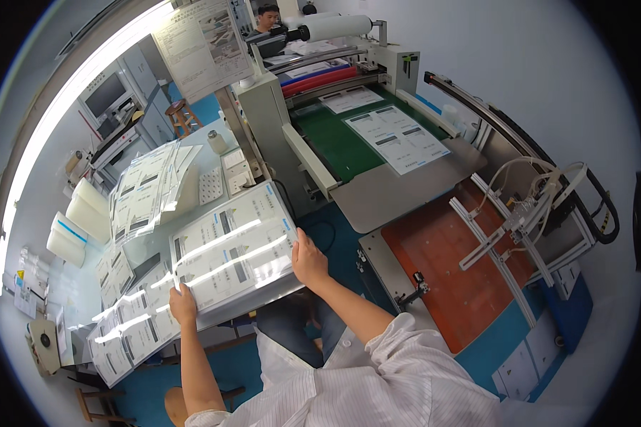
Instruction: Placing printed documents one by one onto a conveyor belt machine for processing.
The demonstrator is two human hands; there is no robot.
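Observation:
Between my two hands is a stack of glossy printed sheets, white with grey and blue label blocks, at the table's front edge. My left hand grips its near left corner, fingers closed on the edge. On the right edge my right hand is closed as well, thumb on top. Bright streaks of reflected light cross the surface. More printed sheets lie to the left, close to my left hand. Behind them a further pile of sheets rests on the glass-topped table.
Right of the table stands a roller machine with a green conveyor belt carrying printed sheets. An orange-red bed with a metal frame and hoses sits nearer right. White rolls stand far left. Another person is behind the machine.

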